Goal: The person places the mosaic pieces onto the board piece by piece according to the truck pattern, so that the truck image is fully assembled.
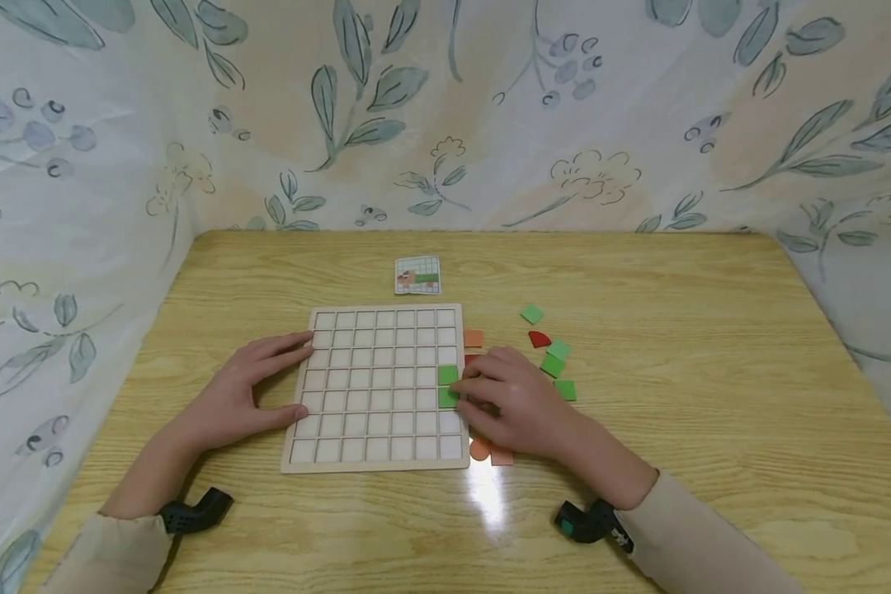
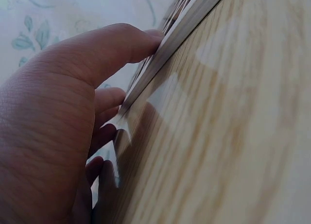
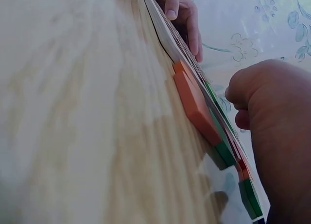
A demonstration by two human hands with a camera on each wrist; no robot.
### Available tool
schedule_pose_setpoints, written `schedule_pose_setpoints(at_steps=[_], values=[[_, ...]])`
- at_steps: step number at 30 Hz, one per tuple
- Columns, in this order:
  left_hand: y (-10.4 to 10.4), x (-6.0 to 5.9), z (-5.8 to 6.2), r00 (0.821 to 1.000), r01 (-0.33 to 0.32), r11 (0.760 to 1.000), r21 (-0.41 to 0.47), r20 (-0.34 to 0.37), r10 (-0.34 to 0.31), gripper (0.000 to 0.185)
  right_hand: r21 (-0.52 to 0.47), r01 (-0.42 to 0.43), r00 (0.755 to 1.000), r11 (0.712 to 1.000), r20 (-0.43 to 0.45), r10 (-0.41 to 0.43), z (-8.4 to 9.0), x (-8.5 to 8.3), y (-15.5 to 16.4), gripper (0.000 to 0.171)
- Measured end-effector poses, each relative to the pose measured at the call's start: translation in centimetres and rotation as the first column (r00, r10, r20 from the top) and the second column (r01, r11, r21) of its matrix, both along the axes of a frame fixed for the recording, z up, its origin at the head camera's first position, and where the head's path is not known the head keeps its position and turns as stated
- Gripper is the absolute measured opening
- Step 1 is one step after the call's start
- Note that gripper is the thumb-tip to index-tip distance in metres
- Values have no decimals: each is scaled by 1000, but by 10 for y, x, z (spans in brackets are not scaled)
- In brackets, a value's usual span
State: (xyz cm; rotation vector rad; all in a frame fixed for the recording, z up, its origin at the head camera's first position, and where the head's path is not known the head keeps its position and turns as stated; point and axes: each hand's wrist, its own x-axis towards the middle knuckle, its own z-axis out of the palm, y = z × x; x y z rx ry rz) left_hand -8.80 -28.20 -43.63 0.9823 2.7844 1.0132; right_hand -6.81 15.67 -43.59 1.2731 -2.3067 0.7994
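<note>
A pale wooden grid board (image 1: 371,389) lies flat on the table. Two green square tiles, an upper one (image 1: 448,374) and a lower one (image 1: 446,398), fill neighbouring cells in its rightmost column. My left hand (image 1: 236,394) rests against the board's left edge, thumb and fingers spread apart; the left wrist view shows the thumb (image 2: 143,44) touching the rim. My right hand (image 1: 516,400) reaches over the right edge, with its fingertips at the lower green tile. Whether they touch it or hold anything is hidden; the right wrist view shows the thumb (image 3: 243,85) above the board.
Right of the board lie several green tiles (image 1: 553,365), a red quarter-round piece (image 1: 539,339), an orange tile (image 1: 473,338), an orange round piece (image 1: 479,449) and an orange square (image 1: 502,456). A small pattern card (image 1: 417,275) lies behind the board. Floral cloth (image 1: 453,115) hangs beyond the table.
</note>
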Motion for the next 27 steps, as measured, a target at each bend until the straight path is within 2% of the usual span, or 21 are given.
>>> schedule_pose_setpoints(at_steps=[11,19,27], values=[[-3,4,1,1000,-2,1000,1,-17,2,83,-21,13,1000,1000,18,-13,1,10,8,10],[0,2,1,1000,4,1000,11,-29,-3,83,12,7,998,1000,57,-8,1,19,17,15],[2,1,0,1000,2,1000,12,-21,-2,83,35,22,998,999,57,-24,0,27,26,15]])
